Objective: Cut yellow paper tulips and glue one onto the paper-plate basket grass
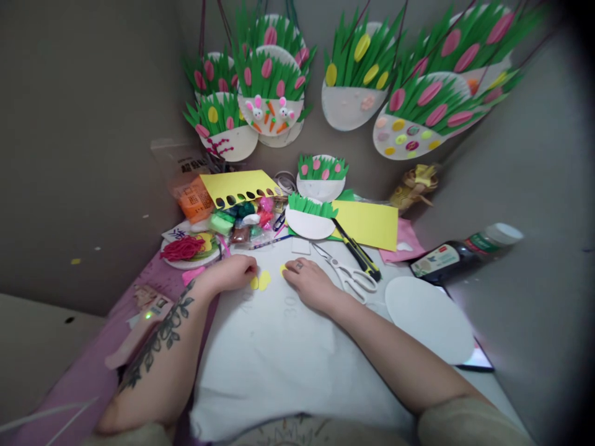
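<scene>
Small yellow paper ovals [264,280] lie on the white cloth between my hands. My left hand [237,272] is curled at their left side, its fingertips by one yellow piece [254,283]; whether it grips anything is hidden. My right hand [307,282], with a ring on one finger, is closed on another yellow piece [282,270], which shows at its fingertips. Beyond the hands stands a white half plate with green paper grass [310,222]. White scissors [351,272] and a black and yellow cutter [357,251] lie to the right of my right hand.
Yellow sheets [367,224], clay packets [223,223] and a plate with pink yarn [186,249] lie farther back. At the right are a dark bottle [465,251] and a white disc [427,319] over a phone. Decorated plates [356,108] hang on the wall. A pink glue gun [134,341] lies left.
</scene>
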Demonstrator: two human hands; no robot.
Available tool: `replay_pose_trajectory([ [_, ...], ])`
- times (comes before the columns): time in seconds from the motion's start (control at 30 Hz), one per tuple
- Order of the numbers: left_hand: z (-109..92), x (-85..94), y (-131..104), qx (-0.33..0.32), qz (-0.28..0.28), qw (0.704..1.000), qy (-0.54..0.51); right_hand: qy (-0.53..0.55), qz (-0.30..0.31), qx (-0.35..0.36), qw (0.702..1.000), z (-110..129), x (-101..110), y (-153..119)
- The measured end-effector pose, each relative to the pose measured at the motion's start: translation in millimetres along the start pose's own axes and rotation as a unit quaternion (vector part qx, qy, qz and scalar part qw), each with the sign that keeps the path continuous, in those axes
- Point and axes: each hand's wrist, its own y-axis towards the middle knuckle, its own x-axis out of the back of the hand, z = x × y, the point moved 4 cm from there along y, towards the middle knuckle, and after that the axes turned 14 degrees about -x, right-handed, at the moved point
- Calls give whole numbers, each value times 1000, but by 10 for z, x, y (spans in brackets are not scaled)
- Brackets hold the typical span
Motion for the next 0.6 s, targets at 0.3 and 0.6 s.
replay_pose_trajectory([
  [0.3, -137, -94, 61, -29, 4, 999, 24, -2, 21, -4, 1000, 10, 16, 7],
  [0.6, -174, -123, 72, -71, -27, 997, 7, -3, 29, -7, 1000, 8, 27, 2],
])
